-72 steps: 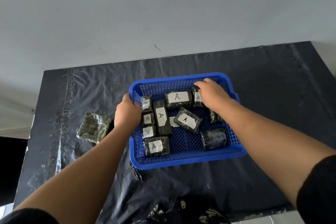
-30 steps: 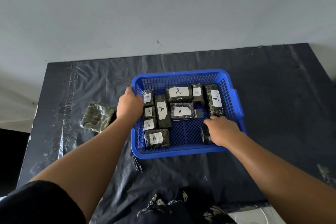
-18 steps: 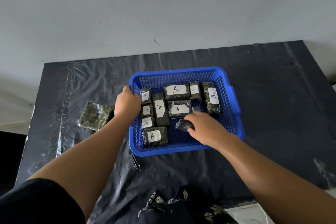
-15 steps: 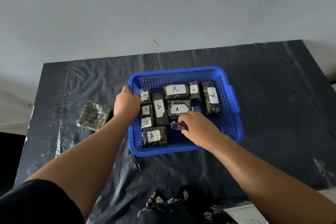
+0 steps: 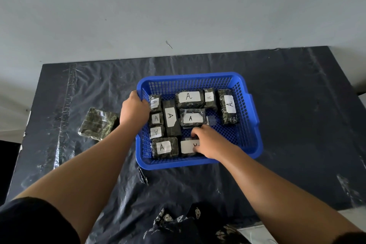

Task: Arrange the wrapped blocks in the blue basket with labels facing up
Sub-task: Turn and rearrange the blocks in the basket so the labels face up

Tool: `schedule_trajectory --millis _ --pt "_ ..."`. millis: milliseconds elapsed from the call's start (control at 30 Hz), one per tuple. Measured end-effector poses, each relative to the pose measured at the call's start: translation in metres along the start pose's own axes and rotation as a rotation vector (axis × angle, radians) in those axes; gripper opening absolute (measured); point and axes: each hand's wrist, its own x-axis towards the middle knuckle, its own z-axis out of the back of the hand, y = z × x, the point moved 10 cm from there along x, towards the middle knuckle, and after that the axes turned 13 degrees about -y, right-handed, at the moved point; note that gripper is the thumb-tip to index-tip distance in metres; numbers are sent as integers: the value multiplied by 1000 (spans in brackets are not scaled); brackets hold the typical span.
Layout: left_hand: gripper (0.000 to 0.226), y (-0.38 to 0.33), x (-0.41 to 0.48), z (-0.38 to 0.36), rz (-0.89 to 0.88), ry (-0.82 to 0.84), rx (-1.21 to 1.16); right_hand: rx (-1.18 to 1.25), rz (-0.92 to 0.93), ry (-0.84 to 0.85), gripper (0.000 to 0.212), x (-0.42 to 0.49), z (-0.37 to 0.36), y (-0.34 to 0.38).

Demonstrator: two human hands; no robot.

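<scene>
The blue basket [image 5: 255, 123] sits mid-table and holds several dark wrapped blocks with white "A" labels facing up. My left hand [image 5: 134, 110] grips the basket's left rim. My right hand [image 5: 209, 144] rests inside the basket near its front wall, fingers closed on a wrapped block [image 5: 187, 146] whose white label faces up, right beside another labelled block [image 5: 164, 147]. A long block [image 5: 227, 106] lies along the right side and a wide one [image 5: 190, 97] at the back.
One wrapped block without a visible label [image 5: 97, 123] lies on the black plastic sheet [image 5: 297, 105] left of the basket. A grey wall stands behind the table. Dark patterned cloth [image 5: 178, 222] shows at the table's near edge.
My right hand took the unlabelled block from the basket's front right, carried it left and turned it over; it now lies label up beside the front-left block. My left hand stayed on the rim.
</scene>
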Motion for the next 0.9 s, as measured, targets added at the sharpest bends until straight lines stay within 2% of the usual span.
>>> schedule_trajectory --millis 267,467,567,633,700,767,833,900 --pt "14 -1 -1 -2 33 93 -46 -7 6 -17 44 3 2 5" --pt "22 -9 -6 12 58 173 -12 71 65 -143 34 14 32 39" --pt "36 -2 -19 53 -35 18 -17 152 85 -168 27 22 41 63" --pt "32 9 -36 95 -121 -188 -55 179 119 -206 22 27 46 82" --pt "28 34 -55 126 -131 -358 -82 200 180 -239 19 30 48 106" --pt "27 67 -68 144 -67 -483 -93 215 247 -275 20 32 48 132" --pt "25 109 -78 149 77 -555 -106 216 306 -299 25 33 45 157" --pt "29 154 -84 140 253 -505 -48 210 377 -309 28 32 40 183"
